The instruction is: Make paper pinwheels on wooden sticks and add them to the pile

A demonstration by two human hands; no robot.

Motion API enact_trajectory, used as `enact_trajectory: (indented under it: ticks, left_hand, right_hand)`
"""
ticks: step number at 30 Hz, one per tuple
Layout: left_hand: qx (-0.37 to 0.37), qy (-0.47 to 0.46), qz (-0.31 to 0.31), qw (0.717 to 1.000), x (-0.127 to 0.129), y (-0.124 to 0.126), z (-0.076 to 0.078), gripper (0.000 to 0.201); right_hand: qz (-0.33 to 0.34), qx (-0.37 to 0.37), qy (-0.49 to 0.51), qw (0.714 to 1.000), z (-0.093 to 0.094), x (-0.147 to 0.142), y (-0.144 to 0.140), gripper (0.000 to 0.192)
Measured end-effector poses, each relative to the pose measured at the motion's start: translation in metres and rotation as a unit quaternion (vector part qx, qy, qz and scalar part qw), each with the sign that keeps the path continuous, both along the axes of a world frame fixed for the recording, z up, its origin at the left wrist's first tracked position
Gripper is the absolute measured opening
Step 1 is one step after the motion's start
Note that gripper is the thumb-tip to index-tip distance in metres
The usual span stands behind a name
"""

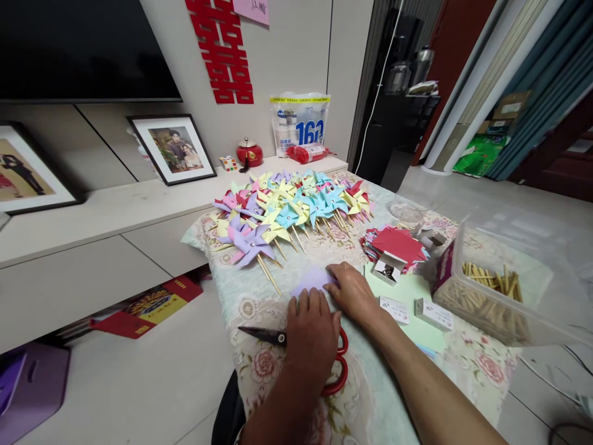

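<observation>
Touching the paper: in the head view, our left hand (312, 330) lies back-up, fingertips over the near side of a lilac paper sheet (315, 277); we cannot tell whether it grips.
Right hand: ours (353, 292) has bent fingers at the sheet's right corner; we cannot see whether they pinch it.
Lilac sheet: before us on the flowered tablecloth (264, 366), between the hands and the pinwheels (290, 213).
Scissors (262, 335): lying partly hidden beneath our left hand, blades pointing left, red handles showing right.
Right side: we see red paper squares (399, 245), an opened small box (385, 275) beside them, and a clear plastic tub (546, 324) holding wooden sticks (492, 278).
</observation>
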State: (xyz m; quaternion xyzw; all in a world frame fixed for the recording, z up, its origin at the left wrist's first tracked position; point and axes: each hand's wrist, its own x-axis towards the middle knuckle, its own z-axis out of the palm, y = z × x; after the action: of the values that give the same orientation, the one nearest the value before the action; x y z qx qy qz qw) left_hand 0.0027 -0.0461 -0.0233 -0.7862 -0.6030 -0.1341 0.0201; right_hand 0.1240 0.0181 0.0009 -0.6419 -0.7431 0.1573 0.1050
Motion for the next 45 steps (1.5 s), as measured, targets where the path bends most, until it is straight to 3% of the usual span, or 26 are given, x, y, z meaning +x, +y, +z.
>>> enact_trajectory:
  ticks: [11, 23, 32, 45]
  left_hand:
    - [-0.036, -0.008, 0.03, 0.999, 0.002, -0.004, 0.014, 0.041]
    - [-0.013, 0.001, 0.064, 0.998, 0.005, -0.003, -0.006, 0.044]
    - [-0.006, -0.012, 0.058, 0.998, 0.004, -0.004, -0.003, 0.042]
    - [-0.01, -0.019, 0.063, 0.998, 0.005, -0.004, 0.0, 0.043]
  right_hand:
    - [-0.028, -0.004, -0.003, 1.0, 0.004, 0.0, -0.002, 0.028]
    - [-0.057, -0.014, 0.042, 0.997, -0.001, 0.003, 0.004, 0.033]
    - [-0.057, -0.014, 0.085, 0.995, -0.002, 0.004, 0.004, 0.022]
    - [-0.074, -0.013, 0.185, 0.98, -0.003, 0.004, 0.003, 0.043]
